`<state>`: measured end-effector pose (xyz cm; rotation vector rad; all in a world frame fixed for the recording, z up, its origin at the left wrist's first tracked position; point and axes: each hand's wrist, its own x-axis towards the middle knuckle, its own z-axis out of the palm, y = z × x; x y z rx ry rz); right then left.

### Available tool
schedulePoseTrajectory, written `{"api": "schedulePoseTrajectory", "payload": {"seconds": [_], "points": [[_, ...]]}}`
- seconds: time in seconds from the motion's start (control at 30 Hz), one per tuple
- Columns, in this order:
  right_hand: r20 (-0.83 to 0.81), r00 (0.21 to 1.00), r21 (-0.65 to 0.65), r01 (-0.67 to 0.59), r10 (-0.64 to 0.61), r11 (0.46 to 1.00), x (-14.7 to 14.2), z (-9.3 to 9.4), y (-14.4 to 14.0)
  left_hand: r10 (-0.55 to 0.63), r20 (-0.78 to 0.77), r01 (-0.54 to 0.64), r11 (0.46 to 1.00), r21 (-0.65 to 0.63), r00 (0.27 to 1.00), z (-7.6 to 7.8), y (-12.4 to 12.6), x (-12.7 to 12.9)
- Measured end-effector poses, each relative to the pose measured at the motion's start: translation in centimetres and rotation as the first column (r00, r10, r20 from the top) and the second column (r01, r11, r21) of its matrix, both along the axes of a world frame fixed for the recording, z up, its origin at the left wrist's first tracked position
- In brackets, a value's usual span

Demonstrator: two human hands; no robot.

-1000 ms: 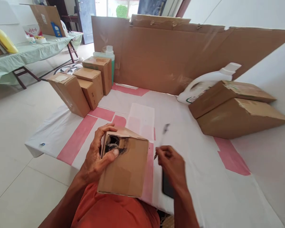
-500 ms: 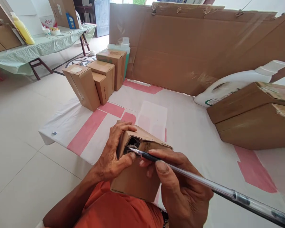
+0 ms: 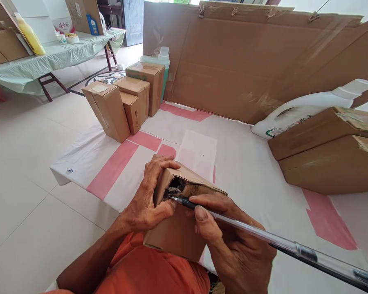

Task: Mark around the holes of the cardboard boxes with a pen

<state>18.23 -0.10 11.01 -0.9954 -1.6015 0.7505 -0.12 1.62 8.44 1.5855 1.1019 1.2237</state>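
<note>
Head view: the left hand (image 3: 147, 204) wraps the cardboard box (image 3: 178, 228), grip clenched on its upper left edge, thumb across the front. The box rests tilted at the table (image 3: 251, 171) edge, against the lap. The right hand (image 3: 233, 241) pinches a pen (image 3: 263, 237), tip touching the blackened patch (image 3: 174, 190).
</note>
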Motion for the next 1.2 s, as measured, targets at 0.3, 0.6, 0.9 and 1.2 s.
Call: {"api": "schedulePoseTrajectory", "payload": {"seconds": [0.3, 0.6, 0.9, 1.2], "points": [[-0.023, 0.957, -0.087, 0.288, -0.290, 0.954, 0.3, 0.8, -0.5, -0.020, 0.010, 0.021, 1.000, -0.009, 1.000, -0.1, 0.0, 0.3], [-0.311, 0.826, -0.110, 0.460, -0.470, 0.881, 4.5, 0.6, 4.4, 0.035, 0.064, -0.032, 0.998, -0.052, 0.997, -0.7, -0.2, -0.3], [0.626, 0.747, -0.249, 0.465, -0.225, 0.849, 6.5, -10.8, 3.8, 0.077, 0.027, -0.076, 0.996, -0.054, 0.997, -0.9, 0.0, -0.7], [0.770, 0.579, -0.226, 0.639, -0.268, 0.735, 7.2, -12.4, 0.5, 0.086, -0.004, -0.086, 0.995, -0.047, 0.996, -0.6, 0.1, -0.5]]}}
